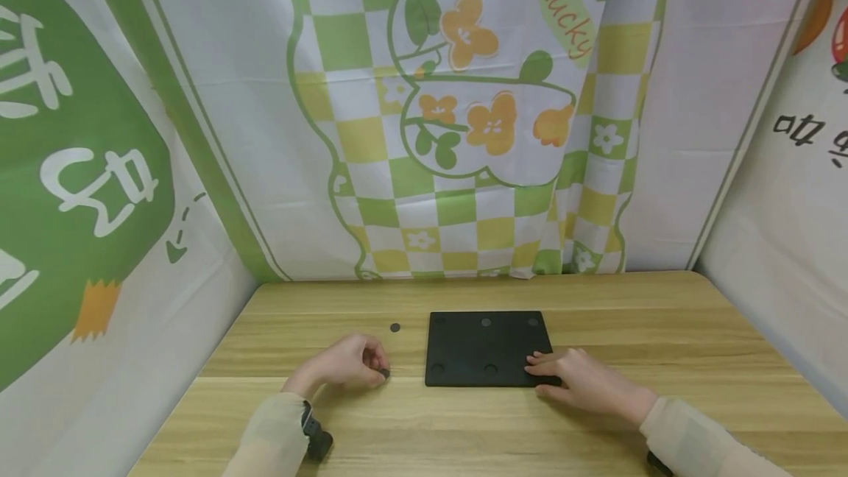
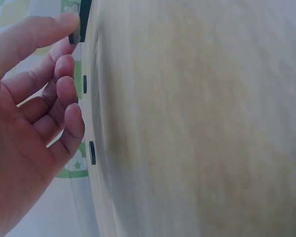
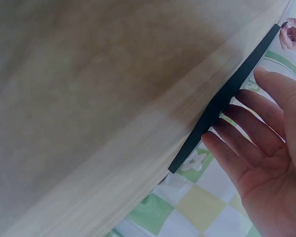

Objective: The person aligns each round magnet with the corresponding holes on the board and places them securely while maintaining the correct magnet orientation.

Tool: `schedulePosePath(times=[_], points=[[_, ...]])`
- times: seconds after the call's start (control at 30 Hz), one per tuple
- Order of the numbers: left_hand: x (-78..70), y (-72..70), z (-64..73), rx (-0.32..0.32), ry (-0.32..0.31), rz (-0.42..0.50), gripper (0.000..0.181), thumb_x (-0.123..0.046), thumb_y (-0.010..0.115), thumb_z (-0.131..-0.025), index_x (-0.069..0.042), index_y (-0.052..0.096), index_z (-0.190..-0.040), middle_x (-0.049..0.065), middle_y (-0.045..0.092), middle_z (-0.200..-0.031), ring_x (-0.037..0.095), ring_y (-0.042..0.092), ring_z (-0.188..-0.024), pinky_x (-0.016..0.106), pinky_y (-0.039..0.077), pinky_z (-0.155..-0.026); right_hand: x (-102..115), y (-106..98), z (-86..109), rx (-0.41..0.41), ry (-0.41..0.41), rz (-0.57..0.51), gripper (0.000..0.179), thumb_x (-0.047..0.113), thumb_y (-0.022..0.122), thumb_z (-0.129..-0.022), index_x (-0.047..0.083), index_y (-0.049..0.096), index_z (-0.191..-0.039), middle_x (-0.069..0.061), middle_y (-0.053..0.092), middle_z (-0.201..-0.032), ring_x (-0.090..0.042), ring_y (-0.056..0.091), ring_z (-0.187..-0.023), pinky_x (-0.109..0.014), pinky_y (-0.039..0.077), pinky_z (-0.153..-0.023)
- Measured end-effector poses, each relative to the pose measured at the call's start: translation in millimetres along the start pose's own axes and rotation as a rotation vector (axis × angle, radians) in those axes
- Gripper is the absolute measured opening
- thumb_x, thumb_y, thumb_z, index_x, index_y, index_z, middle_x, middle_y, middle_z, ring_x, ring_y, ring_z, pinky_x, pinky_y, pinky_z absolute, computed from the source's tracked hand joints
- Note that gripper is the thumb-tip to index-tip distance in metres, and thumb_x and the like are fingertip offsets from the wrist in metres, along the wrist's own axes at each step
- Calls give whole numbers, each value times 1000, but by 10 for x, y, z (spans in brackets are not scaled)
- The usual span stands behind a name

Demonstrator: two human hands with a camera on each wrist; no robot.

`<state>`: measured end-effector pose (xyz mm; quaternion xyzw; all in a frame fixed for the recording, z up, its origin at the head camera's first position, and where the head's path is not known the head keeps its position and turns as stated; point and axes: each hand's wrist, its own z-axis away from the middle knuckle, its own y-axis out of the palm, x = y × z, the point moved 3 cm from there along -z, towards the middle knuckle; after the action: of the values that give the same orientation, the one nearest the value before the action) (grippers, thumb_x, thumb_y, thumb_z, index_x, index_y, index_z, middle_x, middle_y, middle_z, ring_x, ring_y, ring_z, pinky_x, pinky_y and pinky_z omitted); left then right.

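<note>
Board (image 1: 464,348) is lying on the table (image 1: 424,429); I am monitoring the right hand (image 1: 586,383) touching its near right corner, fingers extended; the left hand (image 1: 350,361) is pinching a dark disc (image 1: 385,373) left of it; a loose disc (image 1: 395,327) is lying farther away.

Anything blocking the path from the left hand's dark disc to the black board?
Nothing visible: only tabletop shows between the dark disc in the left hand and the black board. A loose disc lies farther back, off that path.
</note>
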<state>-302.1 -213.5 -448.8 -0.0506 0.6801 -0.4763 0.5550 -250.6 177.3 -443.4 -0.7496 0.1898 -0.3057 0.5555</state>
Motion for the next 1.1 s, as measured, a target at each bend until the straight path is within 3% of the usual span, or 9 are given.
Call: schedulePosePath(times=[0.23,0.8,1.1], points=[[-79,12,-54,-25,37,-19,17,-12,78,-75,-9,66,-86,3,62,-81,12,55,-74,21,47,-64,9,-5,-6,-13,-18,6,35,27,65,-90,5,68,-117,-14,64,-121,-26,62,-113,-43,54,-86],[-211,83,-212,-21,47,-46,12,-16,76,-77,-14,67,-85,-4,62,-81,10,55,-74,22,49,-65,-6,12,-7,-6,-18,11,35,27,65,-90,6,68,-117,-13,65,-121,-26,62,-113,-42,55,-86],[-309,138,-302,-12,63,-11,14,-12,76,-76,-14,67,-86,-1,60,-81,10,51,-72,23,47,-64,2,9,-13,-20,-29,19,34,26,66,-89,4,68,-116,-14,65,-120,-27,63,-112,-43,54,-86]])
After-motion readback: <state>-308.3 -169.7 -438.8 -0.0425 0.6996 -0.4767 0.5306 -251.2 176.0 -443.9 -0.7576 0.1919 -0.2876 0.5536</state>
